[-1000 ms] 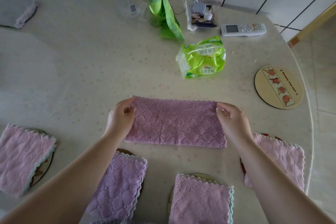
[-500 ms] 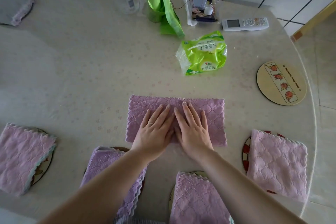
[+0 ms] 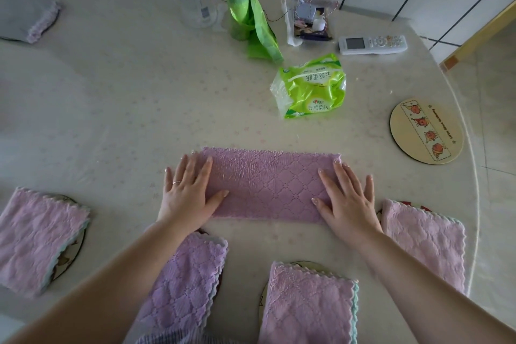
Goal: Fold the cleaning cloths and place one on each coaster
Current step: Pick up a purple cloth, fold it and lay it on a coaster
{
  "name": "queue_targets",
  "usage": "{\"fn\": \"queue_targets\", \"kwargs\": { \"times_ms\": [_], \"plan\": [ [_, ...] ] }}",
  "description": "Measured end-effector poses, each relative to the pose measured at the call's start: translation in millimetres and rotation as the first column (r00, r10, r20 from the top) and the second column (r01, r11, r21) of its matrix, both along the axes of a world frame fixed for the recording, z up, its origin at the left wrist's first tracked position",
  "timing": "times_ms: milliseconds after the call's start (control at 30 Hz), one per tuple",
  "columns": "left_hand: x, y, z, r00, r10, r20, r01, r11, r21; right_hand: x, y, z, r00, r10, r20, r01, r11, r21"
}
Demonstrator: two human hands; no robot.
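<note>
A purple quilted cleaning cloth (image 3: pixel 268 184), folded into a long strip, lies flat on the table in front of me. My left hand (image 3: pixel 190 193) presses flat on its left end and my right hand (image 3: pixel 346 198) presses flat on its right end, fingers straight. Several folded pink and purple cloths sit on coasters along the near edge: at the far left (image 3: pixel 36 240), left of centre (image 3: pixel 184 279), centre (image 3: pixel 307 307) and right (image 3: pixel 424 240). A bare round wooden coaster (image 3: pixel 425 130) with a cartoon strip lies at the right.
A green tissue pack (image 3: pixel 312 86), a green bag roll (image 3: pixel 245 14), a clear bottle (image 3: pixel 195 0), a small box of bits (image 3: pixel 310 22) and a white remote (image 3: pixel 372 43) stand at the back. A grey cloth (image 3: pixel 28 17) lies far left. The round table's edge (image 3: pixel 472 176) curves at the right.
My hands first held the strip's far corners, then pressed together at its middle, and have now slid apart to its two ends, smoothing it flat.
</note>
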State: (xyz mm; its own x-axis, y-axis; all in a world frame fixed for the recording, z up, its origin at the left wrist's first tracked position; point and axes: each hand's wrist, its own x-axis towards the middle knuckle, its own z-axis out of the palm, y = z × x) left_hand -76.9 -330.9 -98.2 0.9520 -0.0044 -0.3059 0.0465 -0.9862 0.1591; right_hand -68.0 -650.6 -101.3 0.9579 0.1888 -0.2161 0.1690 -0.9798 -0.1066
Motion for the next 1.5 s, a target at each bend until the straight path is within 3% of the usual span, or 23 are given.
{"fn": "queue_targets", "kwargs": {
  "times_ms": [67,133,233,400,733,1000,1133,1233,1333,1400,1500],
  "plan": [
    [-3.9,-5.9,8.9,0.996,-0.01,0.092,0.016,0.998,-0.056,8.8,8.3,5.4,0.998,0.002,0.058,-0.005,0.998,0.065],
    [-11.5,-24.6,16.2,0.971,-0.143,0.194,0.175,0.972,-0.157,20.1,24.6,10.4,0.994,0.044,0.104,-0.058,0.99,0.131],
    [-24.6,-59.1,22.0,0.902,-0.376,0.211,0.425,0.856,-0.295,37.6,54.1,19.6,0.979,0.172,0.11,-0.191,0.963,0.189],
    [-20.2,-78.4,12.5,0.925,-0.321,0.204,0.375,0.859,-0.349,61.4,78.6,26.3,0.968,0.246,-0.04,-0.234,0.953,0.192],
    [-14.4,-72.0,15.4,0.894,-0.372,0.249,0.433,0.86,-0.27,72.8,76.9,36.4,0.923,0.377,-0.08,-0.374,0.926,0.052],
    [20.3,-2.4,26.6,0.962,-0.191,0.195,0.211,0.973,-0.091,59.6,86.6,33.4,0.913,0.403,-0.071,-0.401,0.915,0.038],
    [25.7,5.4,29.2,0.987,-0.112,0.112,0.116,0.993,-0.025,45.4,89.5,34.3,0.957,0.267,-0.113,-0.246,0.955,0.167],
    [11.2,1.1,31.9,1.0,0.011,0.012,-0.009,0.993,-0.118,27.3,77.0,34.8,0.975,0.163,-0.153,-0.123,0.962,0.243],
    [-7.4,-4.0,31.7,0.978,0.164,-0.129,-0.2,0.911,-0.36,7.7,68.9,32.4,0.973,0.06,-0.222,0.019,0.941,0.339],
    [-14.6,-10.2,32.5,0.962,0.155,-0.225,-0.247,0.847,-0.471,1.2,69.5,31.7,0.966,-0.005,-0.259,0.116,0.903,0.414],
    [-20.3,-18.9,36.7,0.949,0.148,-0.279,-0.28,0.803,-0.526,-2.2,73.9,30.6,0.963,-0.006,-0.268,0.119,0.905,0.408]
  ]
}}
